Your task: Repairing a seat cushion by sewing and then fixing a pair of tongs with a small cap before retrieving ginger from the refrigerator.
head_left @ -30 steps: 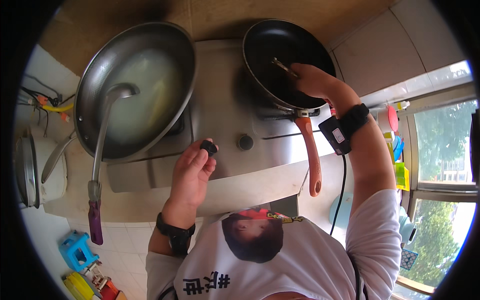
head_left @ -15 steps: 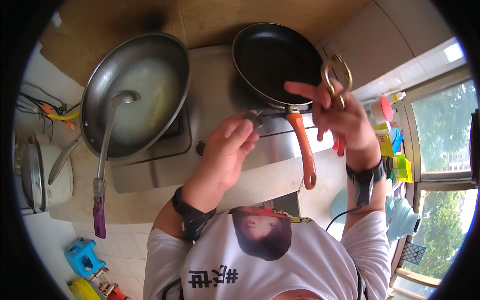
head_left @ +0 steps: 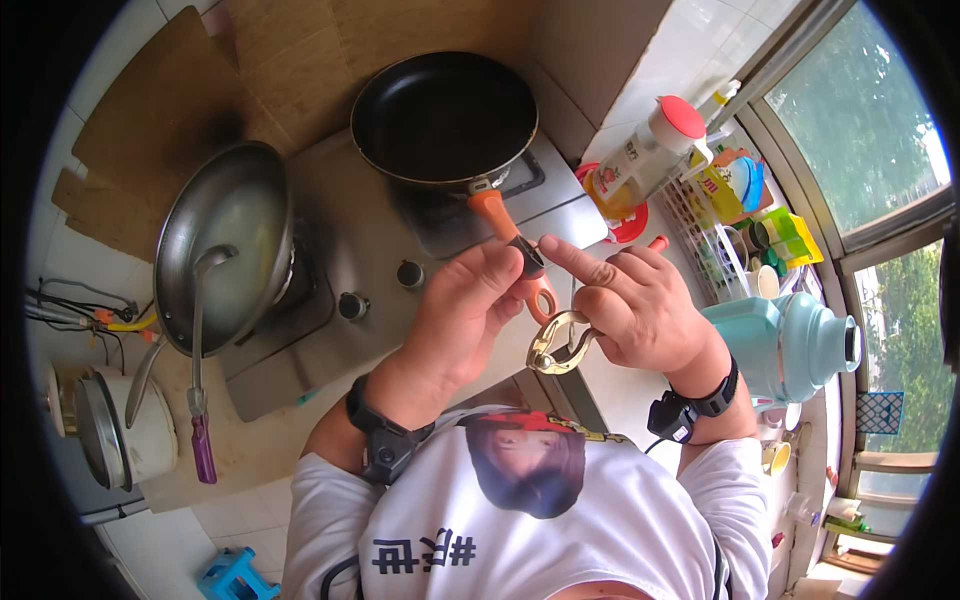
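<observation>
Between the thumb and fingers of my left hand is a small dark, flat object; its kind is unclear. My right hand is closed round a gold-coloured metal tool with two curved arms, which hangs below its curled fingers. The right index finger reaches across to the edge of the dark object, apparently touching it. Beneath both hands runs the orange handle of a black frying pan, partly covered by them. That pan rests on the right burner of the steel gas stove.
At left a wok of cloudy liquid holds a ladle with a purple handle. A lidded white pot stands beyond it. To the right are a red-lidded jug, a rack of packets and a light-blue flask.
The view has turned rightward. My right hand, with the gold-coloured tool, has come down from beside the frying pan to meet my left hand, its index finger now at the dark object.
</observation>
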Motion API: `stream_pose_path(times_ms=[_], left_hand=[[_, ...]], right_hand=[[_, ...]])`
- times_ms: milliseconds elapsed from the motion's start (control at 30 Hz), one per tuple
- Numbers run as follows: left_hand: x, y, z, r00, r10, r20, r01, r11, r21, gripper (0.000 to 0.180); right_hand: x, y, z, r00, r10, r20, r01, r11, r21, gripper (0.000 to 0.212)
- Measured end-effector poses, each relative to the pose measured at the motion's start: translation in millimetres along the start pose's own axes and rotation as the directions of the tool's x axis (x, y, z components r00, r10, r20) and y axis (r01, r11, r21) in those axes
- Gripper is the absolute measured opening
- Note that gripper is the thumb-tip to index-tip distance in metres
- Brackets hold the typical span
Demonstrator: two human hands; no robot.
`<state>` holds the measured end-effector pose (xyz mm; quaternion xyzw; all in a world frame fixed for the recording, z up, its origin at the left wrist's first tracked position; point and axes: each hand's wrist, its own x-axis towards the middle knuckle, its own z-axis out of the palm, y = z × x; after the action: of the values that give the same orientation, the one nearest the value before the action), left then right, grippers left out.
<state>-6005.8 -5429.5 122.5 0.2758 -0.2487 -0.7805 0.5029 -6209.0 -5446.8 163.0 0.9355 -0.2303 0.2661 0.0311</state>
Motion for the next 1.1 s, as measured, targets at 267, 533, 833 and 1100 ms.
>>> stream_pose_path(times_ms=[267,533,833,1100], left_hand=[[-13,-9,18,0.999,-0.033,0.04,0.032,0.999,0.044,0.017],[-26,-13,28,0.989,0.146,0.03,-0.149,0.977,0.151,0.019],[-32,-15,25,0.994,0.051,0.098,-0.058,0.996,0.068,0.026],[-28,-31,29,0.981,0.124,0.152,-0.153,0.968,0.197,0.037]], right_hand=[[-17,-16,-14,1.0,-0.022,-0.02,0.02,0.996,-0.088,0.024],[-34,-22,-18,0.995,-0.094,-0.021,0.091,0.99,-0.111,0.023],[-47,-25,-13,0.973,0.208,-0.1,-0.095,0.757,0.646,0.025],[-52,-47,-19,0.778,0.586,0.228,-0.056,-0.297,0.953,0.026]])
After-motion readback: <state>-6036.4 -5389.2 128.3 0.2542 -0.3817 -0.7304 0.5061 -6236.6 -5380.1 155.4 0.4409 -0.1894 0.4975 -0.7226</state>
